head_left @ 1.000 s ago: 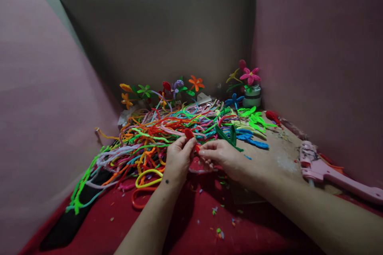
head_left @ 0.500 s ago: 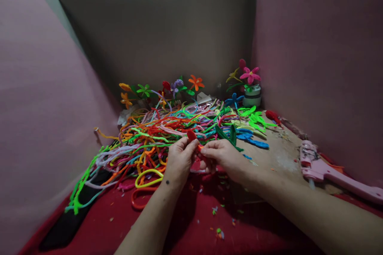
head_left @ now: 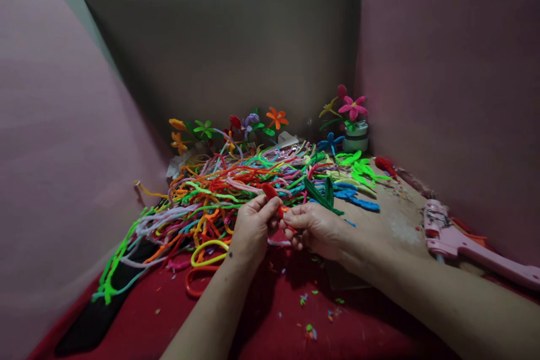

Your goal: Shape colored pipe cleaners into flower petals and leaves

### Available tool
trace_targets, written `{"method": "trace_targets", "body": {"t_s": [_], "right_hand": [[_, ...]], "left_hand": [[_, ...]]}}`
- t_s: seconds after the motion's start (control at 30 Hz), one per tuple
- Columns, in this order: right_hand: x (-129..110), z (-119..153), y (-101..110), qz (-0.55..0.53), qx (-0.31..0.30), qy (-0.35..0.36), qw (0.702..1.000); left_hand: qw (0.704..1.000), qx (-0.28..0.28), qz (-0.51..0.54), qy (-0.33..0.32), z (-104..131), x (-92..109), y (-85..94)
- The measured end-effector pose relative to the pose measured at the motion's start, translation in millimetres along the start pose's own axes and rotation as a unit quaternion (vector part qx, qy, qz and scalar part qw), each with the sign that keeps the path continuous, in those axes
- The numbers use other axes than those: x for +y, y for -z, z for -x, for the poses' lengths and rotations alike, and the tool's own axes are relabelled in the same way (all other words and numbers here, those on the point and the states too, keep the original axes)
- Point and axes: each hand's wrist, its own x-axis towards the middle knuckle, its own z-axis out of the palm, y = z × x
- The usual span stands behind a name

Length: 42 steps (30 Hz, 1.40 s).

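Between my two hands is a red pipe cleaner piece (head_left: 270,191), its rounded, petal-like end poking up past the left fingertips. My left hand (head_left: 255,220) pinches it between thumb and fingers. Right beside it, my right hand (head_left: 310,224) is closed on its lower end, where a bit of orange-red shows between the fingertips. The exact grip there is partly hidden by the fingers. Just behind the hands spreads a heap of many-coloured pipe cleaners (head_left: 228,180). Dark green looped leaves (head_left: 323,196) lie beyond my right hand.
A pink hot glue gun (head_left: 459,239) lies at the right. Blue petals (head_left: 356,199) and bright green leaves (head_left: 365,170) rest on the brown board (head_left: 394,225). Pipe cleaner flowers (head_left: 277,117) stand at the back, near a small jar (head_left: 355,136). Yellow-and-red handled scissors (head_left: 198,275) and scraps lie in front.
My right hand has shifted slightly, and its lower fingers have moved at the red piece. My left hand keeps its pinch, and a little more red shows between the hands.
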Motion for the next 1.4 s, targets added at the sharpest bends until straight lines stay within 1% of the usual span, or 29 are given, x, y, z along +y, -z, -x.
{"method": "trace_targets", "body": {"t_s": [0.1, 0.2, 0.3, 0.4, 0.47, 0.5, 0.57, 0.63, 0.67, 0.77, 0.83, 0.9, 1.03, 1.13, 1.27, 1.4], "right_hand": [[0.1, -0.4, -0.7, 0.006, 0.016, 0.012, 1.000], [0.0, -2.4, 0.2, 0.044, 0.025, 0.064, 0.997], [0.0, -4.2, 1.9, 0.091, 0.049, 0.123, 0.987], [-1.0, -4.1, 1.6, 0.102, 0.064, 0.119, 0.986], [-3.2, -2.8, -0.5, 0.127, 0.071, 0.109, 0.983], [-5.0, -1.8, -1.9, 0.140, 0.082, 0.115, 0.980], [-9.6, 0.2, -4.4, 0.142, 0.109, 0.155, 0.972], [-14.7, 1.8, -5.1, 0.114, 0.133, 0.205, 0.963], [-16.9, 2.3, -4.6, 0.100, 0.139, 0.217, 0.961], [-20.3, 2.6, -0.8, 0.089, 0.146, 0.202, 0.965], [-20.1, 2.0, 2.0, 0.103, 0.156, 0.198, 0.962], [-19.0, 1.0, 3.8, 0.117, 0.175, 0.212, 0.954], [-19.1, -2.3, 5.3, 0.115, 0.207, 0.229, 0.944], [-21.4, -4.6, 6.1, 0.092, 0.221, 0.243, 0.940], [-23.7, -3.9, 4.7, 0.068, 0.185, 0.240, 0.951], [-23.7, -1.1, 3.0, 0.105, 0.166, 0.202, 0.959]], "left_hand": [[1.000, 0.008, 0.000, 0.001, 0.1, 1.1, -0.5], [1.000, 0.018, 0.000, 0.002, 0.5, 2.7, -2.8], [1.000, -0.010, -0.025, -0.006, 0.8, 2.7, -3.1], [0.997, -0.048, -0.061, -0.013, 0.0, 1.5, 0.2], [0.997, -0.046, -0.067, -0.019, -0.6, 1.4, 2.7], [0.996, -0.042, -0.071, -0.021, -0.7, 1.6, 3.6], [0.995, -0.048, -0.091, -0.018, -0.1, 2.6, 4.4], [0.989, -0.078, -0.123, -0.005, 1.8, 3.7, 3.8], [0.986, -0.099, -0.136, 0.004, 3.2, 4.1, 3.1], [0.975, -0.155, -0.152, 0.040, 7.6, 5.3, -0.1], [0.970, -0.174, -0.157, 0.063, 10.0, 6.2, -2.9], [0.968, -0.167, -0.176, 0.060, 11.3, 6.7, -6.4], [0.967, -0.102, -0.235, 0.004, 10.9, 5.9, -12.8], [0.969, -0.082, -0.233, 0.000, 9.3, 4.4, -12.9], [0.973, -0.076, -0.217, 0.012, 7.2, 3.6, -8.2], [0.972, -0.085, -0.217, 0.024, 7.2, 3.9, -6.7]]}}
